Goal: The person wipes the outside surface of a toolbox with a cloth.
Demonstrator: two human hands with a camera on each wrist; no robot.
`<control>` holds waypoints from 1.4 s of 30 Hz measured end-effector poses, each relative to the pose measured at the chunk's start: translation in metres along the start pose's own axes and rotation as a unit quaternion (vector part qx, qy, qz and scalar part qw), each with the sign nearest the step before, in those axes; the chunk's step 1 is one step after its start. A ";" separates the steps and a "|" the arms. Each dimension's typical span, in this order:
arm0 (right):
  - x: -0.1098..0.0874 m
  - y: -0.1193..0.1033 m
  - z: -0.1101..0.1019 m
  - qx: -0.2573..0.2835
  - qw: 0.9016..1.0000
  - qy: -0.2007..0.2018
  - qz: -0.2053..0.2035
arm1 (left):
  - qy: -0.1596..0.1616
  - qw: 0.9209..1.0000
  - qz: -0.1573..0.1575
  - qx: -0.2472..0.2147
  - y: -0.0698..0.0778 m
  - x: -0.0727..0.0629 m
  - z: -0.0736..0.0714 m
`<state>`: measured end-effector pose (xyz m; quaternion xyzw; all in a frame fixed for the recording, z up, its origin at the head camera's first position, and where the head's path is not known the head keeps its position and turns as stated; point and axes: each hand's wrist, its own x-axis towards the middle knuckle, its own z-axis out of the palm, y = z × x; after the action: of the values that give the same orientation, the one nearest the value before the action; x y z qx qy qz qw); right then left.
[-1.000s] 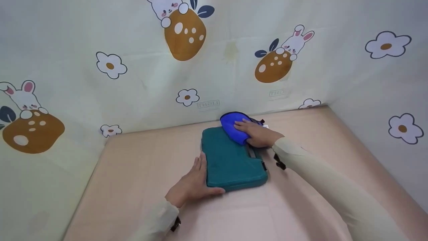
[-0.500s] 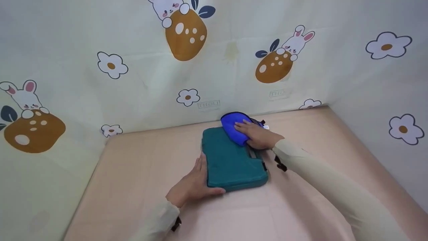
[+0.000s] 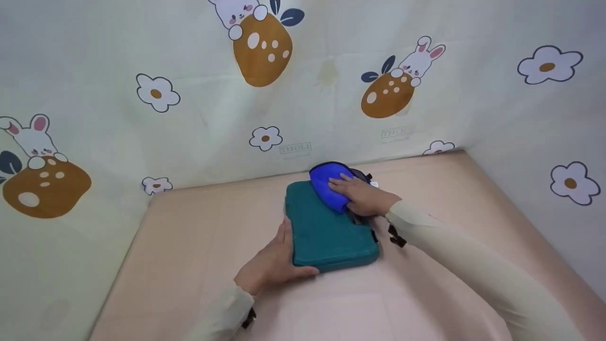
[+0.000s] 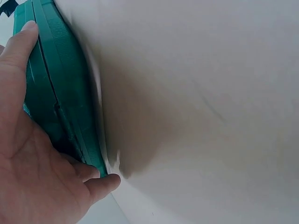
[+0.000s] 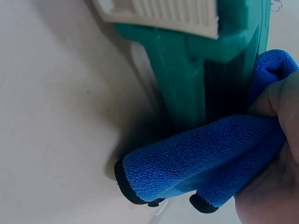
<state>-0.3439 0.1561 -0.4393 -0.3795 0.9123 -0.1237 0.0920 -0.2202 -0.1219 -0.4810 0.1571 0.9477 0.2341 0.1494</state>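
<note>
A green hard case with a recessed handle lies flat, its latches facing right. My left hand braces its near left corner, fingers straight along the left side and thumb along the front side. In the left wrist view that thumb lies across the seam of the case. My right hand holds a blue cloth with black edging on the far right part of the lid, fingers spread over it. Folds of the cloth hang past the handle side in the right wrist view, with the thumb against them.
The table cover is plain pale pink. Behind it rises a curtain printed with rabbits and flowers. A beige latch shows on the case's side in the right wrist view.
My right hand and the blue cloth have slid slightly toward me and left over the lid. The left hand and the case stay in place.
</note>
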 end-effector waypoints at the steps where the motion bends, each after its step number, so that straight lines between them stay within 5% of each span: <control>1: 0.000 -0.002 0.000 -0.004 1.000 0.002 -0.004 | 0.000 1.000 0.001 -0.001 0.000 0.000 0.000; 11: 0.010 -0.032 0.011 -0.019 1.000 -0.014 -0.016 | 0.007 1.000 0.018 -0.009 -0.002 0.000 0.000; 25: 0.017 -0.070 0.028 -0.008 0.996 -0.009 -0.092 | 0.016 0.998 0.062 -0.016 -0.003 0.000 0.000; 42: 0.016 -0.079 0.033 -0.017 0.992 -0.007 -0.121 | -0.007 0.999 0.047 -0.026 -0.003 -0.002 0.000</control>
<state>-0.2934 0.0856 -0.4480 -0.4896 0.8608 -0.1161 0.0760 -0.2190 -0.1250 -0.4817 0.1989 0.9320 0.2641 0.1487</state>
